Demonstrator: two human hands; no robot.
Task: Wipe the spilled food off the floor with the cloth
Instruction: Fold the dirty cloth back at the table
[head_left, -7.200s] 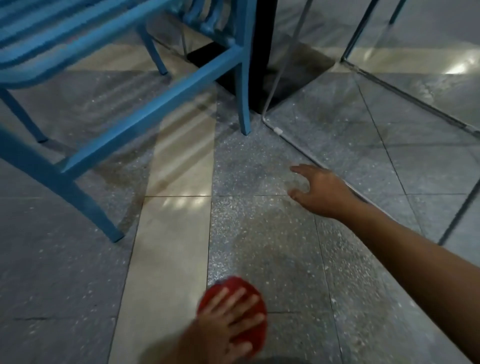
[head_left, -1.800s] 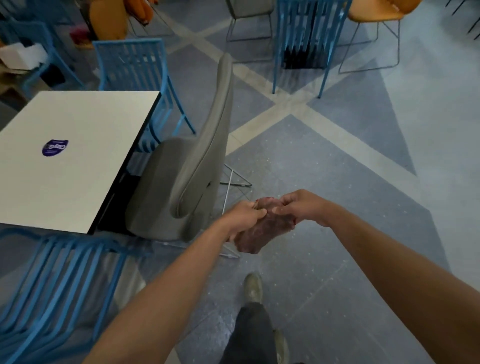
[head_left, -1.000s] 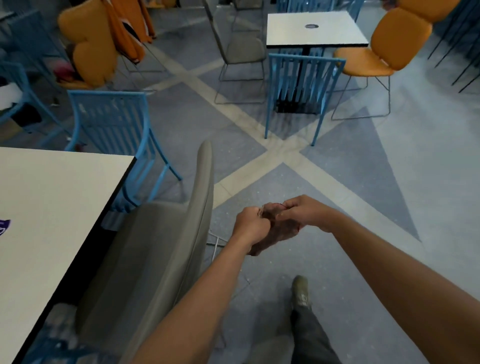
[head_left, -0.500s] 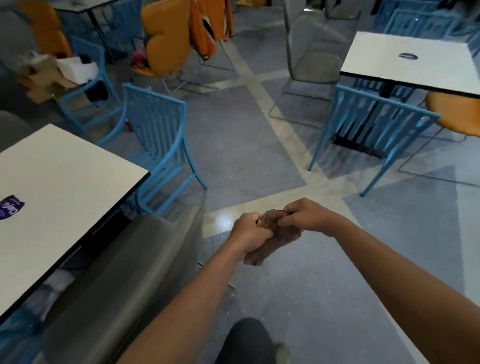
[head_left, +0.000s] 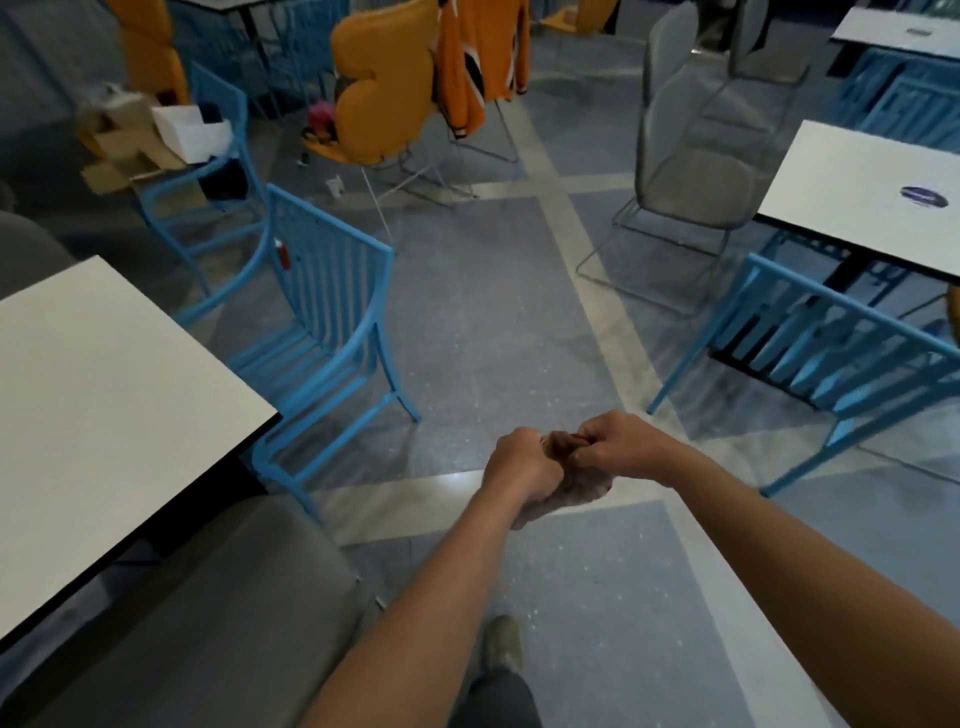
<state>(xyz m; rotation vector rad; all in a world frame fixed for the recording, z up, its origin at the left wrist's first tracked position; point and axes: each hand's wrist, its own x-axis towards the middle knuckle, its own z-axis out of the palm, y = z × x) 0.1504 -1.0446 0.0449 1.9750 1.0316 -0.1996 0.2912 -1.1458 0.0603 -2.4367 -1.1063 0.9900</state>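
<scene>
Speckled grey-blue stone floor (head_left: 493, 312), smooth and faintly glossy, crossed by pale cream bands. Matte white square tabletop (head_left: 93, 415) with a thin black edge at near left; another white table (head_left: 872, 192) at right, round dark sticker on it. Slatted blue metal chair (head_left: 322, 332) just beside the near-left table, a second blue chair (head_left: 831, 343) tucked under the right one. Moulded grey shell chair (head_left: 685, 156) on thin wire legs farther off; a rounded orange chair (head_left: 379, 88) at the far side with an orange garment (head_left: 478, 57) draped over its back.

Held up over the floor at centre: a crumpled reddish-brown cloth (head_left: 576, 486), bunched and soft-looking (blurred, weave not legible), well clear of the ground. Left hand (head_left: 524, 462) curled into a fist around its left part, knuckles up. Right hand (head_left: 618, 447) closed too, fingers folded down and pinching the cloth's top edge, touching the left hand's fingers. Bare forearms reaching in from the near edge.

Far left: torn cardboard boxes (head_left: 130, 140), flaps splayed, with a white box (head_left: 189, 130) resting among them on a blue chair seat; contents not visible. Below, near edge: a dark trouser leg and a dull olive shoe (head_left: 504, 644) planted on the floor.
</scene>
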